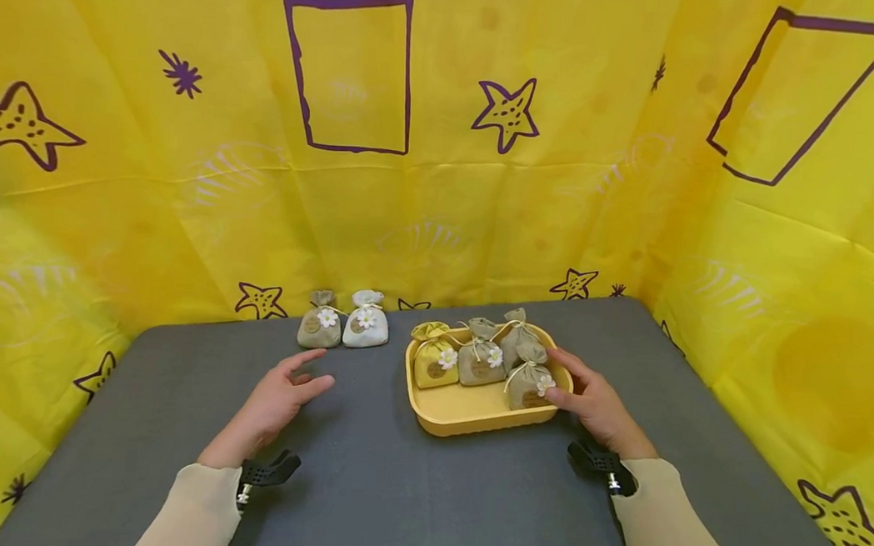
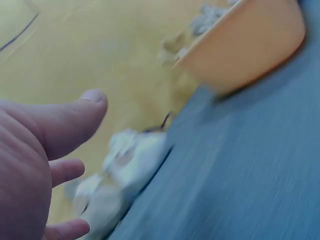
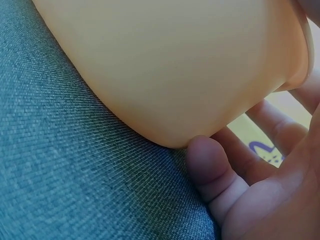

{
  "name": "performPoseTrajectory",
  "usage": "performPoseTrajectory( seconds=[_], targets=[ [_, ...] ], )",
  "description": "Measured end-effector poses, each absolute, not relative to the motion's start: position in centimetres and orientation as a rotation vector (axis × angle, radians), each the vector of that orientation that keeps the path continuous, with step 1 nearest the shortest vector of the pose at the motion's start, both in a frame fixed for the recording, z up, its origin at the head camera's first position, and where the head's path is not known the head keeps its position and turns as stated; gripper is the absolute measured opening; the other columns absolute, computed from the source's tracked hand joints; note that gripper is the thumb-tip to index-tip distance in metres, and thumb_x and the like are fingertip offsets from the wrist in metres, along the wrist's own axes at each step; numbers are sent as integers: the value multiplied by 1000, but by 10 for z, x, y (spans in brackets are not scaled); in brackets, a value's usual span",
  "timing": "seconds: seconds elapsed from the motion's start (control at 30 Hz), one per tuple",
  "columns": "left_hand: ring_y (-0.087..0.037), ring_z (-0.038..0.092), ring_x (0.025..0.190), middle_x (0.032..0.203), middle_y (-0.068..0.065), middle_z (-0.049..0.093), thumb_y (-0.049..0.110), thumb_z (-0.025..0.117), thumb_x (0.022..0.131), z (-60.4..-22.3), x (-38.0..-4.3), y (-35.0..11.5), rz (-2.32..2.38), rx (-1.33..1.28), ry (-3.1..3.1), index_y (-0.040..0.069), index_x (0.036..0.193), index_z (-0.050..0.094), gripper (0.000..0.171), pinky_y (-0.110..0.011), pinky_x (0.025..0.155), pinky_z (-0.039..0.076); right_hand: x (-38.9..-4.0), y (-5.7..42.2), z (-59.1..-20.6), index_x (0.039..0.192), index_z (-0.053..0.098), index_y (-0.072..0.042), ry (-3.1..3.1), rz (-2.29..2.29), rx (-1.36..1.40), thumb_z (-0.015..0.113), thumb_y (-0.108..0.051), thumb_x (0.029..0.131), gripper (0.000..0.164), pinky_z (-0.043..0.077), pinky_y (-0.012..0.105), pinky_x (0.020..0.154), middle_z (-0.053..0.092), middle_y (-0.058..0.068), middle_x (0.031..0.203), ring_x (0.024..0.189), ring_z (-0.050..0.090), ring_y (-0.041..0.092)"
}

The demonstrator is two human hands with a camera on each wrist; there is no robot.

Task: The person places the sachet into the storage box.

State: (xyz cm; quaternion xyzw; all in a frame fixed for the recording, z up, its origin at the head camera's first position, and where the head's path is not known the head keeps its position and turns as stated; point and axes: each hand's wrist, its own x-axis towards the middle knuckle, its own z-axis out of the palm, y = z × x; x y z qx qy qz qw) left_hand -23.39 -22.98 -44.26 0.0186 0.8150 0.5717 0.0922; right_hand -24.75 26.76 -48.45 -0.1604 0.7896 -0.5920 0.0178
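In the head view my right hand holds the right end of a yellow tray. Its thumb and a finger reach over the rim beside a grey-brown drawstring sachet. Fingers lie low against the tray wall in the right wrist view. Also standing in the tray are a yellow sachet and other grey-brown sachets, with white flowers showing. My left hand, holding nothing, hovers with fingers spread just in front of a brown sachet and a white sachet.
A dark grey cloth covers the table. Close behind its back edge hangs a yellow curtain with purple drawings, which continues along both sides. Each wrist carries a black camera mount.
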Motion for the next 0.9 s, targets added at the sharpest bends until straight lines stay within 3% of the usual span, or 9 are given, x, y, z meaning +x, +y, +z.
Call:
performPoseTrajectory(
  seconds=[0.23,0.33,0.73,0.9],
  targets=[
    [-44,38,134,161,-23,10,27,65,99,-441,-223,-279,1871,-52,2229,5,158,23,75,-48,99,45,-247,268,-485,152,41,-7,2473,-1824,-499,71,-16,94,67,35,19,101,31,16,157,143,25,38],
    [-41,37,133,161,-22,8,26,65,99,-445,-226,-293,1906,-61,2213,5,158,20,77,-44,96,48,-247,268,-485,152,42,-8,2468,-1832,-500,71,-16,94,66,34,18,100,31,16,157,144,25,37],
    [-42,20,143,164,-17,-5,16,66,98,-462,-285,-306,2081,-8,2139,9,161,10,85,-45,96,47,-248,268,-486,153,42,-10,2488,-1807,-492,71,-15,94,65,35,15,98,30,14,158,144,26,37],
    [-41,21,143,164,-17,-3,16,65,98,-466,-304,-300,2084,-17,2148,11,161,10,84,-45,96,47,-248,267,-485,153,42,-12,2501,-1782,-453,71,-19,94,66,34,17,99,30,13,158,144,25,36]
  ],
)
